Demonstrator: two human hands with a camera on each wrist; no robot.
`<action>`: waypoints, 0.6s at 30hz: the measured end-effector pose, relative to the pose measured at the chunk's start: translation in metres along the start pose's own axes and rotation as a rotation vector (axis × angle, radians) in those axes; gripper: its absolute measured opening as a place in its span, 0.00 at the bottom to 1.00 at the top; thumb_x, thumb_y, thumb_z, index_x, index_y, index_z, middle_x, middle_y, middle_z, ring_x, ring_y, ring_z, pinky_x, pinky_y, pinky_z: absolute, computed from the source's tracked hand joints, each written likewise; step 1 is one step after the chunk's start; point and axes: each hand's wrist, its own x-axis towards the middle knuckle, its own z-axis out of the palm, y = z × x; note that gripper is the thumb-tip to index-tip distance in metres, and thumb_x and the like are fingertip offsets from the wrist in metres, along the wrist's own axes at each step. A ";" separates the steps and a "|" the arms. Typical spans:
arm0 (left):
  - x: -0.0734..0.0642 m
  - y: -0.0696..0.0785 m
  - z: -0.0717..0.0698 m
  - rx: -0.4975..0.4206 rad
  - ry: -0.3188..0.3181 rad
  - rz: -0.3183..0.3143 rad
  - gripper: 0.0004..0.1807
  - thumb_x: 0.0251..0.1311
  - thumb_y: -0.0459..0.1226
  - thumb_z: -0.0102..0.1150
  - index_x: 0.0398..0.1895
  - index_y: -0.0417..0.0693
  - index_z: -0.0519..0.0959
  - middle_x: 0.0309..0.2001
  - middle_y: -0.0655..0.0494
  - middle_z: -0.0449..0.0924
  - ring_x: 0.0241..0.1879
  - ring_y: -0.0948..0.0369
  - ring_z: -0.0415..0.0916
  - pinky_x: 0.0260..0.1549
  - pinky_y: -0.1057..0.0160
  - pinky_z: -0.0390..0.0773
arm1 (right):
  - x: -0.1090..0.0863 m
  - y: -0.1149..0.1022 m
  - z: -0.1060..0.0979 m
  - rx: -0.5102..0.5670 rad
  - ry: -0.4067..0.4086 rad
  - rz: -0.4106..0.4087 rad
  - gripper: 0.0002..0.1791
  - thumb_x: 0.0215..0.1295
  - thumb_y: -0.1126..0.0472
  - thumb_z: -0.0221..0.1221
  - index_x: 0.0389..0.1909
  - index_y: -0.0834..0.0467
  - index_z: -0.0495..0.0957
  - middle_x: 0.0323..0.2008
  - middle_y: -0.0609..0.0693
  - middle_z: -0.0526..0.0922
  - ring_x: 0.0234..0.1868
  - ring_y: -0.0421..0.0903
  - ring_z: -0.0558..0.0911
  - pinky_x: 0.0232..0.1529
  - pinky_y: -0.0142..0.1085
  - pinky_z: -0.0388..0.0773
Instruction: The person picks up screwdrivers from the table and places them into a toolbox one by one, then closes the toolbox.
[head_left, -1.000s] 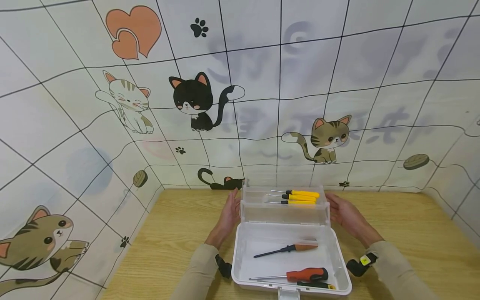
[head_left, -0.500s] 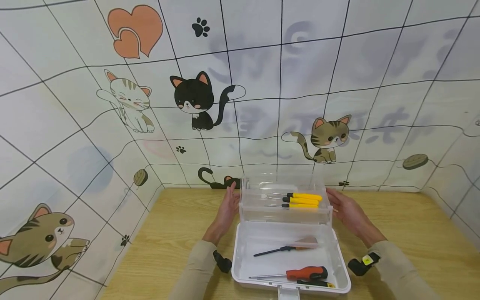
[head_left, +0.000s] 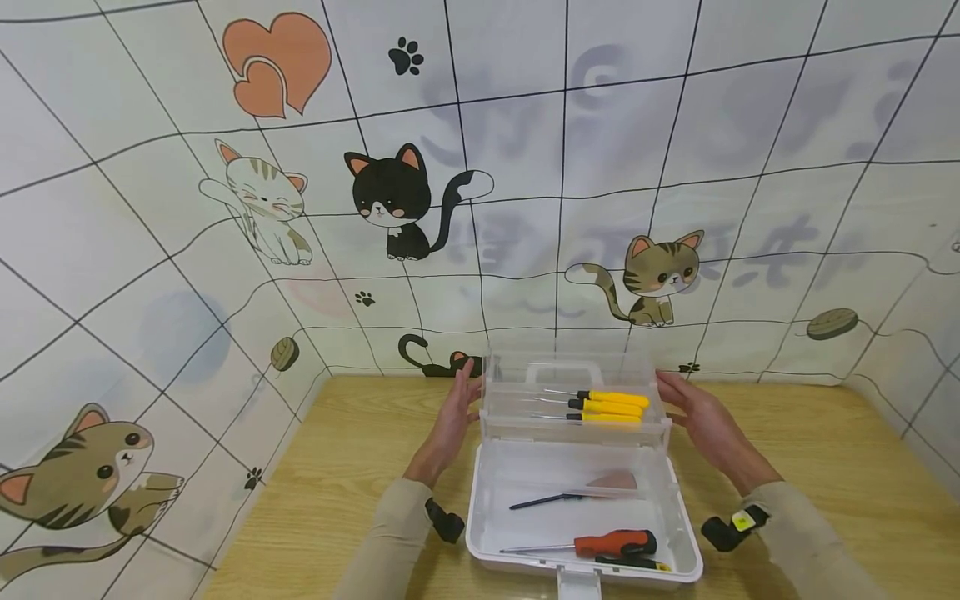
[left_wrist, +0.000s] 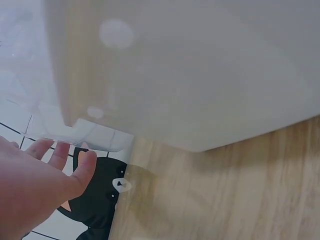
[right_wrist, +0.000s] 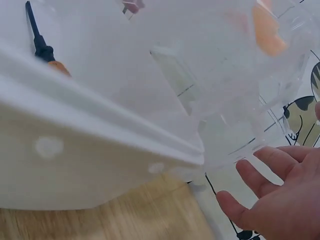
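Note:
A white toolbox (head_left: pixel 525 529) stands unlatched in the head view, its clear lid (head_left: pixel 506 367) tilted up at the back. Joined to it, a clear tray (head_left: pixel 517 429) carries yellow-handled screwdrivers (head_left: pixel 611 408). Inside the base lie a red-and-black screwdriver (head_left: pixel 611 543), a brown-handled screwdriver (head_left: pixel 543 501) partly behind the tray's edge, and a thin black-and-yellow tool (head_left: pixel 633 564). My left hand (head_left: pixel 450 425) is at the lid's left side, fingers extended; the left wrist view shows its fingertips by the clear plastic. On the other side, my right hand (head_left: pixel 708 429) touches or nearly touches the lid with extended fingers.
The toolbox rests on a wooden table (head_left: pixel 360 433). Close behind it rises a wall covering (head_left: pixel 517 242) with cat pictures. A white latch (head_left: pixel 579 583) hangs from the front of the box.
Lid and tray have swung forward and down a little, so the tray now covers more of the brown-handled screwdriver. Both hands have moved along with them at the sides.

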 end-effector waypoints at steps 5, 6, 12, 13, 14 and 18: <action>0.001 0.006 0.002 -0.008 -0.010 0.020 0.39 0.74 0.62 0.18 0.81 0.55 0.34 0.78 0.41 0.46 0.75 0.43 0.46 0.69 0.33 0.49 | 0.000 -0.006 -0.002 -0.038 0.027 0.002 0.42 0.78 0.36 0.23 0.78 0.64 0.40 0.76 0.68 0.48 0.70 0.66 0.55 0.63 0.65 0.58; 0.001 0.007 0.003 -0.004 -0.016 0.025 0.39 0.74 0.62 0.17 0.80 0.55 0.33 0.78 0.41 0.46 0.76 0.44 0.45 0.69 0.33 0.49 | 0.000 -0.007 -0.003 -0.033 0.028 0.000 0.42 0.78 0.36 0.23 0.78 0.63 0.39 0.76 0.67 0.47 0.70 0.65 0.55 0.62 0.63 0.59; 0.004 0.014 0.004 -0.006 -0.056 0.042 0.38 0.75 0.61 0.16 0.80 0.55 0.32 0.79 0.42 0.44 0.77 0.44 0.42 0.70 0.33 0.45 | -0.001 -0.014 -0.006 0.036 0.022 -0.007 0.40 0.78 0.37 0.25 0.79 0.59 0.36 0.78 0.66 0.39 0.69 0.62 0.53 0.62 0.62 0.54; 0.004 0.015 0.004 -0.012 -0.063 0.046 0.38 0.75 0.61 0.15 0.80 0.54 0.32 0.79 0.42 0.43 0.77 0.44 0.41 0.70 0.33 0.44 | -0.001 -0.015 -0.007 0.045 0.021 -0.009 0.40 0.78 0.37 0.25 0.79 0.59 0.36 0.78 0.66 0.39 0.69 0.59 0.54 0.63 0.62 0.54; 0.004 0.016 0.005 -0.017 -0.069 0.050 0.38 0.75 0.61 0.16 0.80 0.54 0.32 0.79 0.41 0.43 0.77 0.44 0.41 0.71 0.34 0.43 | -0.002 -0.017 -0.008 0.056 0.018 -0.014 0.40 0.79 0.37 0.26 0.79 0.59 0.35 0.78 0.65 0.38 0.68 0.55 0.56 0.63 0.60 0.53; 0.004 0.021 0.007 -0.043 -0.083 0.063 0.39 0.74 0.61 0.16 0.80 0.54 0.32 0.79 0.40 0.41 0.78 0.45 0.39 0.72 0.36 0.40 | -0.004 -0.021 -0.011 0.068 0.009 -0.052 0.39 0.80 0.40 0.26 0.79 0.61 0.34 0.78 0.62 0.43 0.61 0.37 0.65 0.63 0.45 0.59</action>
